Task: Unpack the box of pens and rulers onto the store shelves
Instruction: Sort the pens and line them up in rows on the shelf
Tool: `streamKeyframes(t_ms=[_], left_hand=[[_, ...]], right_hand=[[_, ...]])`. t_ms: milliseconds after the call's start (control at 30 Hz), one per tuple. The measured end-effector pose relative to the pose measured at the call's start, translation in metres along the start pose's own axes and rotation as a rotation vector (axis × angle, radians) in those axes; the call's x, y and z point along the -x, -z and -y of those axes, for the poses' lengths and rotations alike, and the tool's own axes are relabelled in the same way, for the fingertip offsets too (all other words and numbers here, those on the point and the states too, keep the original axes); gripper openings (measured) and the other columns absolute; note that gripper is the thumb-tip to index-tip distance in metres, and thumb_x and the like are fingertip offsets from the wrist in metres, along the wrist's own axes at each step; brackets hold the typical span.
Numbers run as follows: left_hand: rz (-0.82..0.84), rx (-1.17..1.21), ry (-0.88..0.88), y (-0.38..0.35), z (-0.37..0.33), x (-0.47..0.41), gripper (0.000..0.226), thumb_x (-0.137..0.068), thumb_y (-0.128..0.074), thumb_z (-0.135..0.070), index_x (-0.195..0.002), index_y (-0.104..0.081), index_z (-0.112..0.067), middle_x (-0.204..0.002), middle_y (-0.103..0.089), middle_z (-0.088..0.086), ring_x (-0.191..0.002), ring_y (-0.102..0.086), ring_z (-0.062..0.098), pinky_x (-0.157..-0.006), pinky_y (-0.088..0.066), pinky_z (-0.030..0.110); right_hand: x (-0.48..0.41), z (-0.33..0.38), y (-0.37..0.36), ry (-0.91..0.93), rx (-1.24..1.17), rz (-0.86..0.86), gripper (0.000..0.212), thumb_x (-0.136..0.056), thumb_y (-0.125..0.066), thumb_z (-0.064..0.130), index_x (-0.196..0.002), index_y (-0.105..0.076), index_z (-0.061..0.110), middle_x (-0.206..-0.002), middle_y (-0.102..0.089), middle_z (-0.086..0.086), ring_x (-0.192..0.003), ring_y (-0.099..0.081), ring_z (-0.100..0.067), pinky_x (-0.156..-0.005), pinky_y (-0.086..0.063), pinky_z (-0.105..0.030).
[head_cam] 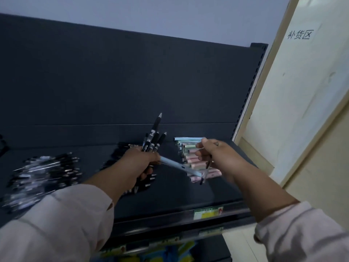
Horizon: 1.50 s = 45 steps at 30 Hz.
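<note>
My left hand (pixel 139 163) grips a bunch of black pens (pixel 154 137) with their tips pointing up, plus a pale blue pen (pixel 179 166) that sticks out to the right. My right hand (pixel 213 151) pinches a pale blue pen (pixel 187 138) at its right end, above a stack of pastel pink and green pens (pixel 194 159) on the dark shelf (pixel 170 193). A thin dark pen (pixel 205 171) hangs down from that same hand. A heap of black pens (pixel 43 173) lies on the shelf to the left.
The shelf's dark back panel (pixel 132 82) rises behind the pens. A cream door or panel (pixel 302 91) with printed characters stands on the right. Price labels (pixel 207 212) sit on the shelf's front edge, and colourful goods (pixel 170 252) show on the shelf below.
</note>
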State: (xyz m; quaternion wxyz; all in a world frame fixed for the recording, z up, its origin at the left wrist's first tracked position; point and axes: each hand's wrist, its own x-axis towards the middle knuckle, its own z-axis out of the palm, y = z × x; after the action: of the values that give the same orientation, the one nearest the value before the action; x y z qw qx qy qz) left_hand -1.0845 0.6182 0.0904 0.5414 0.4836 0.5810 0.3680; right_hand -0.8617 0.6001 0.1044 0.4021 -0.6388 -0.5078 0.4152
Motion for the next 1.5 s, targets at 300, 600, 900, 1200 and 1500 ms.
streamKeyframes(t_ms=[300,600,900,1200,1500], left_hand=[[-0.092,0.021,0.084,-0.074,0.005,-0.006,0.019,-0.086,-0.065,-0.014,-0.103,-0.061,-0.006,-0.078,-0.061,0.010,-0.049,-0.047,0.014,-0.040,-0.032,0.021],[-0.167,0.014,0.166,-0.108,0.019,-0.013,0.021,-0.086,-0.065,-0.013,-0.106,-0.060,-0.007,-0.073,-0.057,0.006,-0.046,-0.047,0.013,-0.035,-0.027,0.015],[-0.159,-0.109,0.152,-0.122,0.030,-0.019,0.015,-0.086,-0.065,-0.009,-0.098,-0.057,-0.007,-0.066,-0.052,0.005,-0.046,-0.046,0.015,-0.033,-0.025,0.013],[-0.119,-0.188,0.162,-0.135,0.031,-0.025,0.012,-0.085,-0.067,-0.010,-0.092,-0.057,-0.011,-0.068,-0.054,0.005,-0.045,-0.046,0.016,-0.038,-0.026,0.014],[-0.123,-0.167,0.163,-0.138,0.034,-0.031,0.014,-0.084,-0.068,-0.009,-0.093,-0.057,-0.010,-0.073,-0.057,0.006,-0.048,-0.049,0.018,-0.030,-0.025,0.010]], right_hand=[[-0.023,-0.038,0.070,-0.280,-0.024,0.101,0.057,-0.093,-0.039,0.062,-0.078,-0.055,0.009,-0.063,-0.048,-0.003,-0.053,-0.044,-0.016,-0.053,-0.037,-0.028],[-0.033,-0.079,0.089,-0.258,-0.251,0.289,0.017,-0.086,-0.067,0.007,-0.077,-0.053,0.011,-0.078,-0.062,-0.011,-0.064,-0.060,-0.016,-0.062,-0.056,-0.026],[-0.039,-0.099,0.101,-0.183,-0.058,0.285,0.015,-0.081,-0.063,-0.008,-0.079,-0.059,0.007,-0.074,-0.063,-0.013,-0.067,-0.060,-0.020,-0.061,-0.052,-0.026],[-0.049,-0.111,0.089,0.155,0.532,0.210,0.020,-0.077,-0.074,0.010,-0.078,-0.057,0.019,-0.084,-0.061,0.002,-0.075,-0.056,-0.010,-0.061,-0.045,-0.020],[-0.052,-0.115,0.084,0.274,0.771,0.226,0.022,-0.076,-0.076,0.019,-0.082,-0.054,0.020,-0.091,-0.057,0.004,-0.086,-0.054,-0.015,-0.072,-0.046,-0.028]])
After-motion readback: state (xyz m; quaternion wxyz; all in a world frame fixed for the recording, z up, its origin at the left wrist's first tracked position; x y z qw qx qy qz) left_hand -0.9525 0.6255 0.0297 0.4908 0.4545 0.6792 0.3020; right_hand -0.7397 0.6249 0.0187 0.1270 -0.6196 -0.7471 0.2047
